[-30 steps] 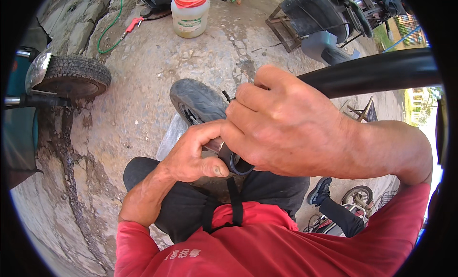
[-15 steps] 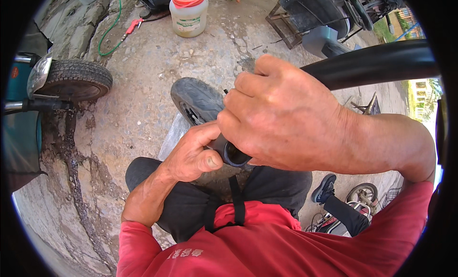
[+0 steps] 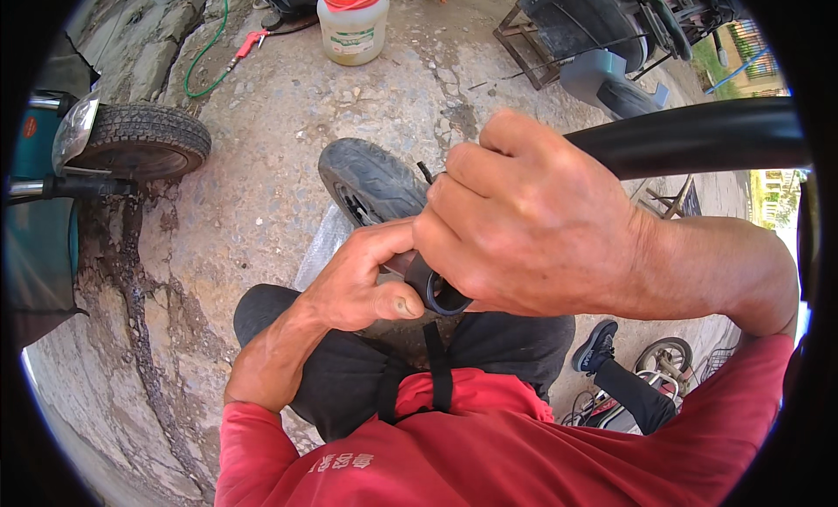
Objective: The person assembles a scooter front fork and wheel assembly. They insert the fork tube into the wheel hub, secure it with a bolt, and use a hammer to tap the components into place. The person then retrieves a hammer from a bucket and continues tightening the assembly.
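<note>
Two hands work a black rubber tube close to a small tyre.

Head view: the right hand (image 3: 532,232) is closed around the black rubber tube (image 3: 690,140), which runs off to the right. The left hand (image 3: 362,280) pinches the tube's folded end (image 3: 436,293) just beside it, so the hands touch. The small tyre (image 3: 371,179) lies right behind them. This looks like the feeding-in step; next calls for a steady push. There is bare concrete ground (image 3: 262,158) to the left, and a jar (image 3: 352,22) well away.
</note>
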Motion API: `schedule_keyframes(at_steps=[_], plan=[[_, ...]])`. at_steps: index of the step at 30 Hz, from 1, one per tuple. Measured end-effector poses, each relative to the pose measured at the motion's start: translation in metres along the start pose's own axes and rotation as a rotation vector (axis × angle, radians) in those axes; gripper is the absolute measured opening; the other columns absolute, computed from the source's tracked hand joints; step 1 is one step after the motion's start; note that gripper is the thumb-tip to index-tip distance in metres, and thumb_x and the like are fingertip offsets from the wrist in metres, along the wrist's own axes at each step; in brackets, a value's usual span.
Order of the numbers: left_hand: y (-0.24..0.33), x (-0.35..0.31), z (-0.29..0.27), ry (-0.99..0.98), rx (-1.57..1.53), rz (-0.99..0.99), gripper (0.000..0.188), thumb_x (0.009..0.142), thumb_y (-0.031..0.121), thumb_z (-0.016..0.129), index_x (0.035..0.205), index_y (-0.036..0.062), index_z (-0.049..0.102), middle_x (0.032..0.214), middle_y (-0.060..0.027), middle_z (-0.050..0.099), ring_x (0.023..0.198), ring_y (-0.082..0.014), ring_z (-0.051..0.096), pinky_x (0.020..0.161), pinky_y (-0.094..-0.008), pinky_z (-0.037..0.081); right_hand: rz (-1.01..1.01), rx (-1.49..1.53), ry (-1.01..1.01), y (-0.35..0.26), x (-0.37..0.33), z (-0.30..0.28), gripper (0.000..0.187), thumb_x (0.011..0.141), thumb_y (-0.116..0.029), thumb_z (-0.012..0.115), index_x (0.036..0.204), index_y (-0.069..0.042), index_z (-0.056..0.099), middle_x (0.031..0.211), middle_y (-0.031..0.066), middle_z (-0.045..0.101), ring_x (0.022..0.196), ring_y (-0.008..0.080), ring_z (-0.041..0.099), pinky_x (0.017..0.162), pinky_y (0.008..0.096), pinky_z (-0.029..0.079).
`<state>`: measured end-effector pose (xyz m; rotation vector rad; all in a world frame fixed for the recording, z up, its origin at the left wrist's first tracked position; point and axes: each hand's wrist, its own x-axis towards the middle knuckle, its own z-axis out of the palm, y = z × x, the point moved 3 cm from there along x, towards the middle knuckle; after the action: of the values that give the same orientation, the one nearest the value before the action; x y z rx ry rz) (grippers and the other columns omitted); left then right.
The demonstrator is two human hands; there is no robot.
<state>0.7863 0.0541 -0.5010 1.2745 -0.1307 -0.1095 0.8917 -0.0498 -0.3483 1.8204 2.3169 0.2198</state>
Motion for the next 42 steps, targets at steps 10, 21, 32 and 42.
schedule_keyframes(at_steps=[10, 21, 32, 42], plan=[[0.0, 0.002, 0.003, 0.027, -0.034, 0.056, 0.091, 0.074, 0.078, 0.072, 0.115, -0.0021, 0.064, 0.101, -0.0048, 0.064, 0.09, -0.012, 0.062, 0.077, -0.0298, 0.053, 0.002, -0.009, -0.06, -0.003, -0.002, 0.0, 0.02, 0.067, -0.025, 0.065, 0.062, -0.011, 0.052, 0.063, 0.001, 0.049, 0.065, 0.0172, 0.053, 0.061, 0.0332, 0.038], [-0.003, 0.008, 0.008, -0.015, 0.012, 0.099, 0.083, 0.077, 0.074, 0.073, 0.11, -0.0014, 0.066, 0.092, -0.0025, 0.063, 0.077, -0.009, 0.059, 0.066, -0.0281, 0.049, 0.009, -0.003, -0.109, -0.003, -0.01, 0.0, 0.018, 0.07, -0.024, 0.064, 0.062, -0.011, 0.053, 0.064, 0.0008, 0.049, 0.067, 0.0174, 0.053, 0.062, 0.0336, 0.038], [-0.012, 0.011, 0.004, 0.004, 0.014, 0.084, 0.081, 0.082, 0.075, 0.068, 0.109, -0.0008, 0.065, 0.081, -0.0011, 0.06, 0.068, -0.0092, 0.057, 0.06, -0.0277, 0.045, -0.003, 0.022, -0.185, 0.002, -0.005, 0.009, 0.021, 0.064, -0.027, 0.07, 0.065, -0.011, 0.057, 0.065, 0.0007, 0.053, 0.068, 0.0173, 0.055, 0.064, 0.0332, 0.038], [0.0, 0.005, 0.001, 0.158, -0.06, 0.079, 0.105, 0.071, 0.089, 0.063, 0.121, -0.0026, 0.057, 0.101, -0.0069, 0.062, 0.089, -0.0121, 0.062, 0.074, -0.029, 0.051, -0.025, -0.054, -0.199, 0.0, 0.015, 0.014, 0.029, 0.065, -0.032, 0.075, 0.069, -0.01, 0.057, 0.068, 0.0012, 0.056, 0.071, 0.0179, 0.056, 0.066, 0.0332, 0.039]])
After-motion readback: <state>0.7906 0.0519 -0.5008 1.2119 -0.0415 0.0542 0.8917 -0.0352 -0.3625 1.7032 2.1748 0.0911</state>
